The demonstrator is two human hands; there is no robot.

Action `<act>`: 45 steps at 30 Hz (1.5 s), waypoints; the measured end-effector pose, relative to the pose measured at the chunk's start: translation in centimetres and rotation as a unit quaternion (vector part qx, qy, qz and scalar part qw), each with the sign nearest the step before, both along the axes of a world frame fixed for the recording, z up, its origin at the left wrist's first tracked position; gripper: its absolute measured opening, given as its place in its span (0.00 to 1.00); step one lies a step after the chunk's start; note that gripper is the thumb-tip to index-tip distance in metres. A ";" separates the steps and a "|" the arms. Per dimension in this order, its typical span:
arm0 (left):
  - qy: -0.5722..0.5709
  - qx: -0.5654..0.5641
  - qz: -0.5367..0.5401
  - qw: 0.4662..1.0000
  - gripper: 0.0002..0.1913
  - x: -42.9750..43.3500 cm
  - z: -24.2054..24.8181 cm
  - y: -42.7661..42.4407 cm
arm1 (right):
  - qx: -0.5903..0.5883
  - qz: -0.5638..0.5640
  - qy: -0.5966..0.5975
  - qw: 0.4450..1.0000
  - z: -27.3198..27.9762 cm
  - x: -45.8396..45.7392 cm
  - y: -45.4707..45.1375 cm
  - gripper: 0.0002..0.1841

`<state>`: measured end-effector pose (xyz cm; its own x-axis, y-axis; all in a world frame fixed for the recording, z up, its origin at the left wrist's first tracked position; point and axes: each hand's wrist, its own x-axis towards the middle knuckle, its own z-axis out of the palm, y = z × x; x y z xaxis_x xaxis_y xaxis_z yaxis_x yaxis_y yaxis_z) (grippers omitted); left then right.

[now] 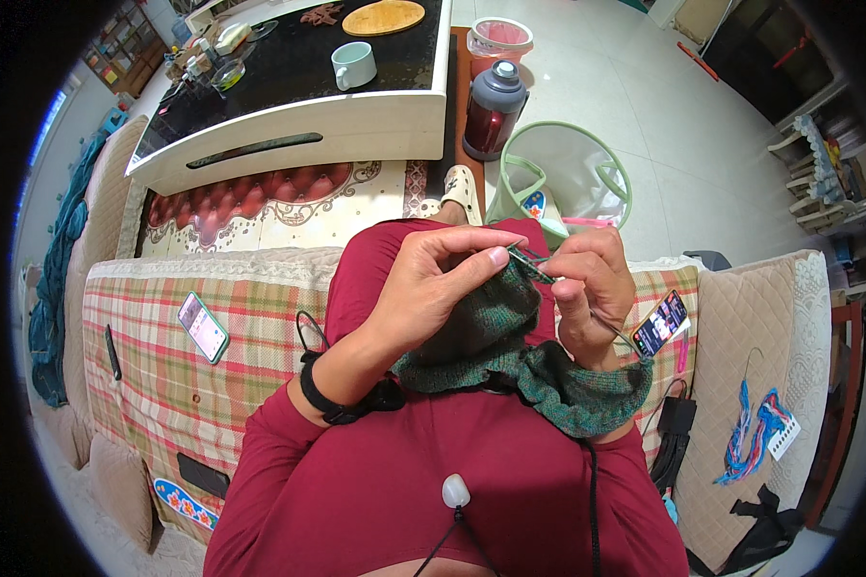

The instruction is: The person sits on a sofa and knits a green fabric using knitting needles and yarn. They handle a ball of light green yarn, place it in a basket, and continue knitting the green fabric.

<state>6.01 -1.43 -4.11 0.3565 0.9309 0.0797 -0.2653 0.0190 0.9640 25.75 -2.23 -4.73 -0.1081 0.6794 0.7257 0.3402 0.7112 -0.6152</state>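
Dark green and black knitted fabric (494, 310) lies across my lap, one part of it draped over my right wrist. My left hand (440, 270) pinches the upper edge of the knitting between thumb and forefinger. Close beside it, my right hand (592, 281) grips a thin knitting needle (615, 328), whose shaft runs down towards the stitches near the wrist. Green stitches (530, 265) sit on a needle between the two hands, and a strand of green yarn passes to my right fingers. The needle tips are partly hidden by the fingers.
A mint-rimmed fabric basket (566, 177) stands ahead, beside a dark red thermos (492, 112). A mug (353, 65) rests on the black-topped table (289, 65). Phones (203, 327) lie on the plaid sofa cover (260, 288), both sides of me. Blue and pink threads (754, 436) lie right.
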 end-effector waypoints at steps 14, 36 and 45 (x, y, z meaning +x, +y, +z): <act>-0.001 0.011 -0.011 1.000 0.11 0.4 -0.7 -0.4 | 0.036 -0.134 -0.202 0.970 0.9 -0.3 -0.1 0.24; -0.027 -0.031 -0.024 0.999 0.09 -0.1 -0.6 0.0 | -0.085 0.041 0.045 0.994 0.4 0.5 0.1 0.21; 0.015 -0.007 -0.035 0.999 0.12 -0.1 0.0 0.0 | -0.011 -0.019 0.050 0.998 -0.2 -0.1 0.3 0.18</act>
<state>5.91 -1.43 -4.09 0.4236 0.9042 0.0545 -0.2343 0.0513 0.9708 25.68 -1.98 -4.97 -0.0088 0.6976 0.7164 0.3031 0.6846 -0.6629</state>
